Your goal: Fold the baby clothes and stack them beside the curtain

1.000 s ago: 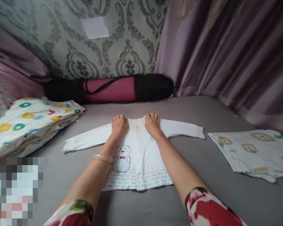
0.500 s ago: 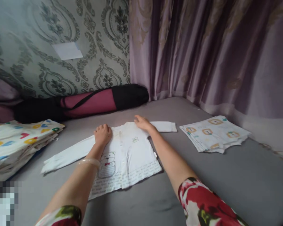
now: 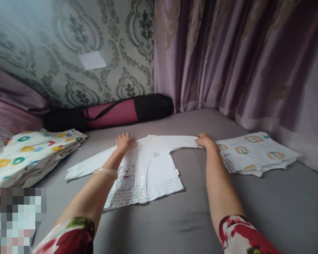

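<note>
A small white long-sleeved shirt [image 3: 161,169] lies spread on the grey bed, with a bear print, a small bee print and lines of lettering along its hem. My left hand [image 3: 125,142] rests on its left shoulder, fingers laid over the cloth and thumb apart. At the end of the right sleeve, my right hand [image 3: 207,140] has its fingers closed on the cuff, which it partly hides. That sleeve is stretched out to the side. The left sleeve [image 3: 87,164] slants down toward the left.
Patterned folded cloth [image 3: 259,151] lies just beyond my right hand. A pile of colourful printed cloth [image 3: 34,153] sits on the left. A long black and maroon bag [image 3: 113,113] lies along the wall. Purple curtains [image 3: 214,53] hang behind the grey bed sheet [image 3: 196,218].
My right hand has moved right from the shirt's shoulder to the sleeve end and closed on it. The right sleeve now lies straighter. My left hand stays at the shoulder; the view has shifted slightly.
</note>
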